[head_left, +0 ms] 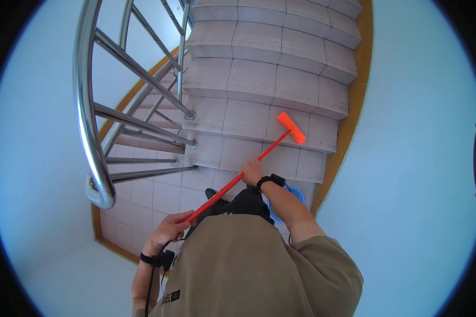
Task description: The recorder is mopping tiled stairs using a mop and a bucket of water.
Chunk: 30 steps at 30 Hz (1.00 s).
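Left hand and right hand are clamped well apart on the red mop, presumably for leverage; its orange head, reached out rightward, is placed by a stair tread's front edge, toward the right end.

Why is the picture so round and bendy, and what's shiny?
In the head view, fisheye distortion bows the steps and darkens the corners; in the head view, white glare streaks the steel railing; in the head view, left hand, right hand and red pole show little blur.
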Each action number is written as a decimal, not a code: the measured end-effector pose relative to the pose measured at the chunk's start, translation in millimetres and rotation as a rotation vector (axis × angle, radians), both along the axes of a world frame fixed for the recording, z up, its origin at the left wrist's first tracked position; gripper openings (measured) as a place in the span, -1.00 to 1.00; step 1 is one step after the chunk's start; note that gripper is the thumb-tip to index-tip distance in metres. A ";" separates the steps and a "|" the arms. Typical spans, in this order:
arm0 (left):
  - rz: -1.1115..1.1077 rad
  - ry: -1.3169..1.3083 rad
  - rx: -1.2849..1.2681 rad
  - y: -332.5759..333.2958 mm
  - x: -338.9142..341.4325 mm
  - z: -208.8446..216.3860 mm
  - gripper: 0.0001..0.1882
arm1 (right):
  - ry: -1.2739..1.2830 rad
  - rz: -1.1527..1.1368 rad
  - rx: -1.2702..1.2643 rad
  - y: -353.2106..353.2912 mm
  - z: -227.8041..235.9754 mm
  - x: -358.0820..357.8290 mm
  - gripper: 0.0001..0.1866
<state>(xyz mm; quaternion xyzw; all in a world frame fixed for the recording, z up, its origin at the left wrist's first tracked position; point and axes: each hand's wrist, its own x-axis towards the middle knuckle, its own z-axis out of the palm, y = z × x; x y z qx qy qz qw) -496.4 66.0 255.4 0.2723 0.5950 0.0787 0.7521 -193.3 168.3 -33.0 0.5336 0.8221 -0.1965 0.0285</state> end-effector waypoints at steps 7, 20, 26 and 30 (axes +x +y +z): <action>0.056 0.115 0.014 -45.1 -57.7 38.0 -0.51 | 0.077 0.098 0.012 -30.6 13.4 -91.1 -0.80; 0.236 0.127 0.040 -89.7 -141.1 52.3 -0.51 | 0.210 0.211 0.015 -43.2 20.1 -197.1 -0.84; 0.182 0.111 0.059 -63.0 -113.4 30.4 -0.50 | 0.126 0.187 0.039 -14.0 10.2 -156.0 -0.87; 0.134 0.024 0.080 -42.8 -79.5 -0.2 -0.47 | 0.083 0.007 0.051 8.7 8.7 -113.2 -0.85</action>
